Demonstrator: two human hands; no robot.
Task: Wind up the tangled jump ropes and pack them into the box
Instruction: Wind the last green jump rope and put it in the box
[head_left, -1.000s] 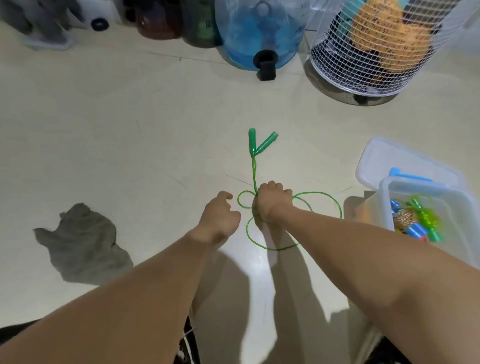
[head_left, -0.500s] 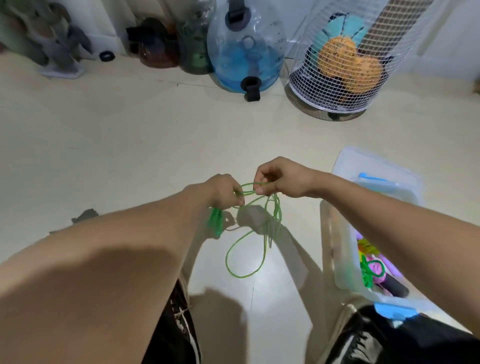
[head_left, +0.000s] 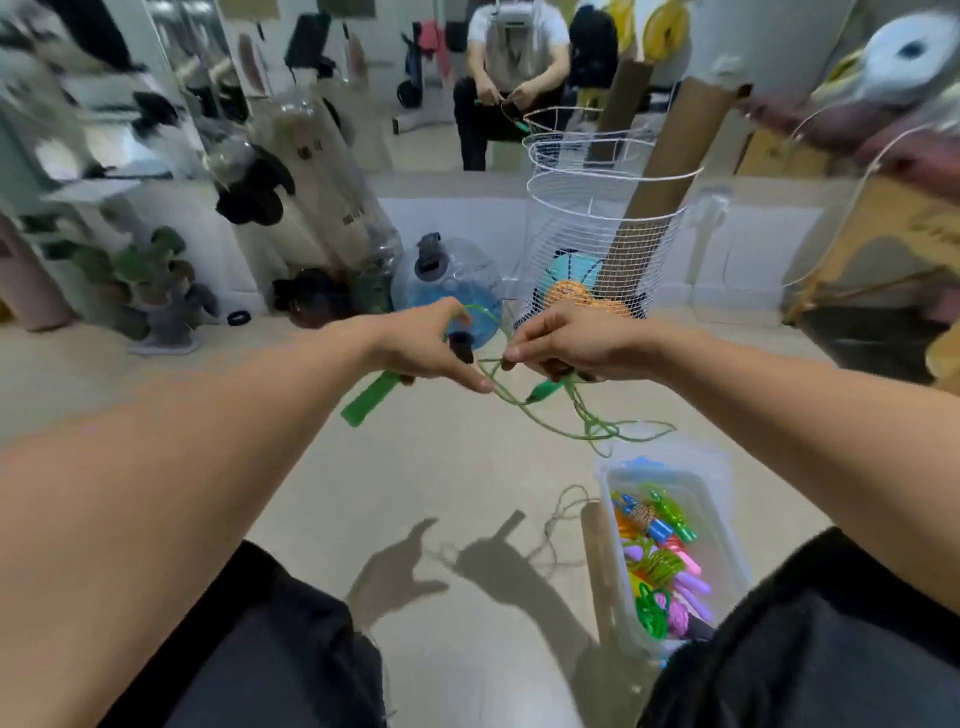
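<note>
**Green rope held up between both hands, box on floor below right**

Nearest: dark-trousered legs at bottom edge, left and right. Between them pale floor (head_left: 467, 467) with hand shadows.

Box (head_left: 727, 525), clear plastic, stands on the floor by the right leg, under the right forearm. Open top; inside, a pile of coloured ropes (head_left: 660, 561) – green, orange, purple, pink, blue handles. Exact count unclear.

Both arms reach forward, hands raised above the floor. Left hand (head_left: 431, 348): fingers curled round one green handle (head_left: 370, 398), which sticks out below the fist, down-left. Index finger points out toward the right hand. A cord loop arcs over the top of this hand.

Right hand (head_left: 566, 343): thumb and fingertips pinch the green rope (head_left: 550, 421) cord just beside the left index tip. Second handle (head_left: 545, 389) hangs right under this hand, tilted; whether the fingers touch it is unclear. From both grips the cord droops in tangled loops, trailing right, above the box and not in it.

Farther: blue water jug (head_left: 441, 280) behind the left hand, white wire basket (head_left: 597, 228) with orange and blue things behind the right. Back wall is a mirror (head_left: 415, 78), showing a seated person; blurry.
</note>
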